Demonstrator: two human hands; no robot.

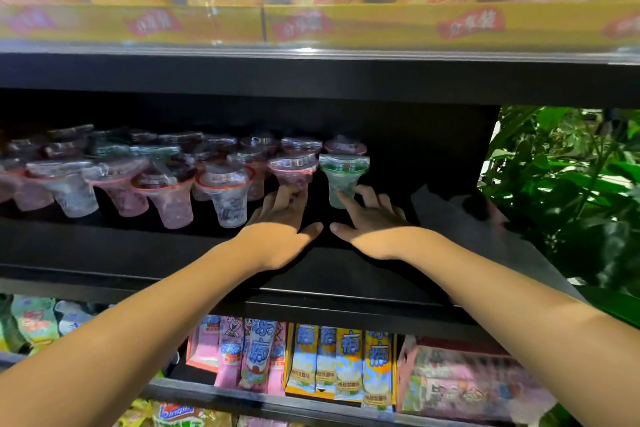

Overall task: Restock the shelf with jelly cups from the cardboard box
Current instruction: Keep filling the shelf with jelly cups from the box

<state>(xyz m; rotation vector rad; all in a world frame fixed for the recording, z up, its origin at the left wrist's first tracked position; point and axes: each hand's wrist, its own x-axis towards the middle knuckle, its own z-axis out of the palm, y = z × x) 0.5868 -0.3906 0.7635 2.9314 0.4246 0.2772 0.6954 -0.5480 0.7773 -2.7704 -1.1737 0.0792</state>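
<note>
Reaching into the shelf (145, 253), left hand (282, 218) fingers touching pink cup (293, 172), right hand (372, 218) fingers extended against green cup (343, 177).

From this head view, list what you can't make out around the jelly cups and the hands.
- Cardboard box: not in the head view.
- Left hand fingertips: hidden behind the pink-rimmed cup.
- Right hand: grip on the green-rimmed cup unclear.
- Back-row cups: too dark and blurred to count.
- Labels: unreadable.

Both forearms are bare to the frame's edge: no sleeves, watch, rings or gloves visible.
</note>
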